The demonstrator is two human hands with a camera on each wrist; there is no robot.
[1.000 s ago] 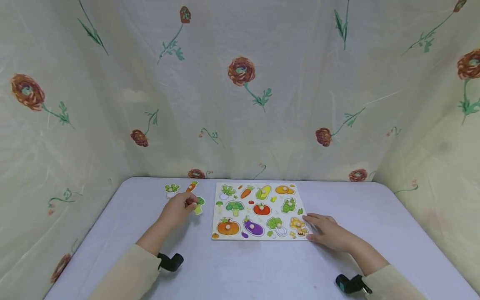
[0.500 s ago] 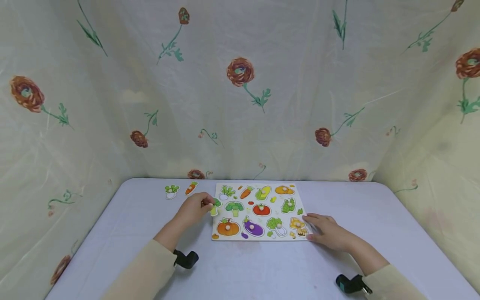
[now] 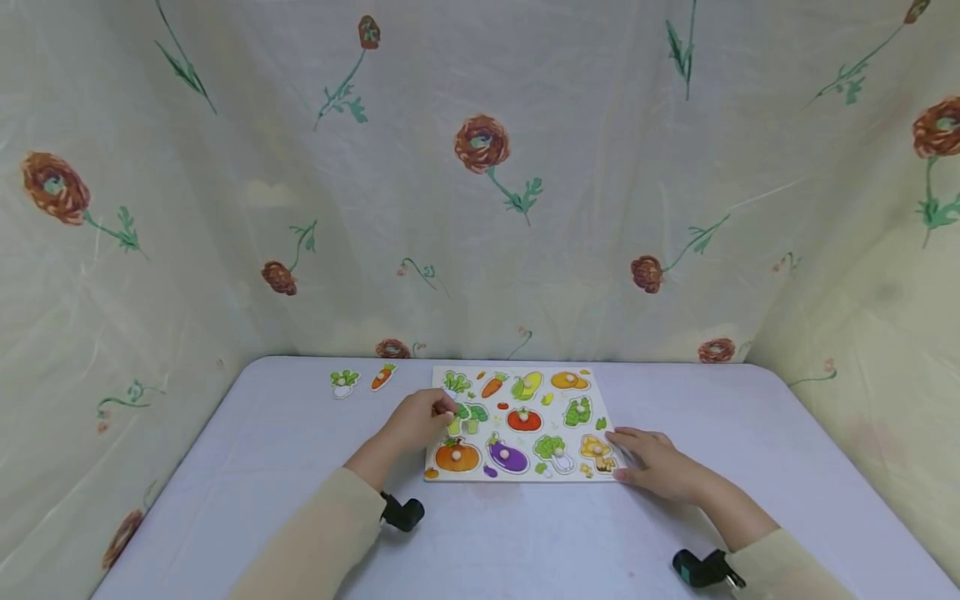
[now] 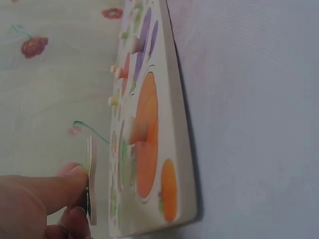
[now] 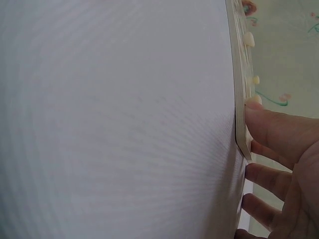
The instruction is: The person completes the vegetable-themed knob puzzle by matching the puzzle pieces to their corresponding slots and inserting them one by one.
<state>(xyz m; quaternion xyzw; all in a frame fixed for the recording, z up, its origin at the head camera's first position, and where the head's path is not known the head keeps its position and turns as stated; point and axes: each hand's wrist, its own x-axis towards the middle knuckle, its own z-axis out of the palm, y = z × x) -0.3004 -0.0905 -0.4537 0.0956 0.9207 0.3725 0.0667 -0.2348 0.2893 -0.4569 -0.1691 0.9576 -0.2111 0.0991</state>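
My left hand (image 3: 416, 421) pinches a broccoli puzzle piece (image 3: 453, 425) over the left side of the vegetable peg puzzle board (image 3: 553, 417). In the head view the piece overlaps the broccoli picture on the board. Seen edge-on in the left wrist view, the thin piece (image 4: 93, 179) stands apart from the board's face, thumb and fingers at its back. My right hand (image 3: 660, 467) rests at the board's near right corner, its thumb (image 5: 271, 127) touching the edge and the other fingers spread loosely along the side. Pumpkin (image 3: 456, 455), eggplant (image 3: 513, 458) and tomato (image 3: 523, 419) pieces sit in the board with their knobs up.
A turnip piece (image 3: 343, 383) and a carrot piece (image 3: 382, 377) lie on the white table (image 3: 495, 542), left of the board near the back edge. Flower-printed curtains (image 3: 570, 250) hang behind the table and at both sides.
My left hand has carried the broccoli piece rightward from the table beside the carrot piece to over the board's left side. My right hand has stayed at the corner.
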